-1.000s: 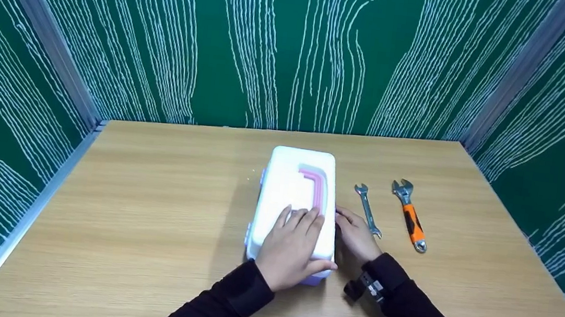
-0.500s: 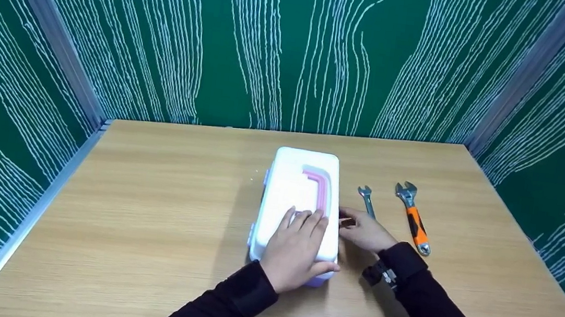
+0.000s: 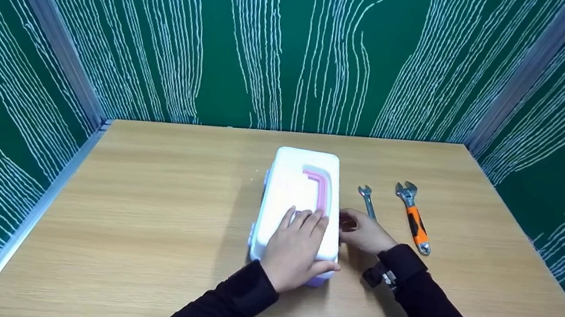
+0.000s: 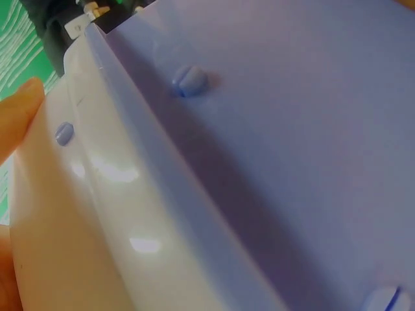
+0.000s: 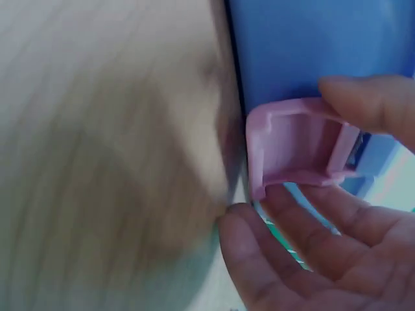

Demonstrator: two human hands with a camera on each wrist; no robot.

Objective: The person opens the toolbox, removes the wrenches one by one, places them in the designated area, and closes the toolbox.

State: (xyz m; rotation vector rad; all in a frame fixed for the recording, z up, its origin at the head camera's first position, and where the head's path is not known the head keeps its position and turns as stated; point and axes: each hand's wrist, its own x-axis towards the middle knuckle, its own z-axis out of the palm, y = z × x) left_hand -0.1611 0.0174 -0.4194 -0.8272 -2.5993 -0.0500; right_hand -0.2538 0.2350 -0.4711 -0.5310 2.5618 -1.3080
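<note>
A white-lidded storage box [image 3: 285, 180] with a pink carry handle [image 3: 321, 189] folded into its top stands on the table. My left hand [image 3: 293, 254] lies over the near half of the lid, fingers straight, thumb along the near edge. At the box's right side, my right hand [image 3: 366, 233] has its fingers bent. The right wrist view shows a pink latch [image 5: 292, 146] against the blue-looking box wall [image 5: 285, 45], pinched between thumb and fingers. Seen from the left wrist, the purple lower side [image 4: 279, 97] sits under the white lid rim [image 4: 123, 188].
An open-end wrench [image 3: 367, 199] lies just beyond my right hand, its lower end hidden behind it. Farther right is an adjustable wrench [image 3: 415, 222] with an orange and black grip. Green walls with white lines enclose the wooden table [image 3: 153, 192] at back and sides.
The right hand has shifted slightly right along the box's side and its fingers bend more, covering the wrench's lower end. The left hand stays on the lid; the whole view shifted slightly.
</note>
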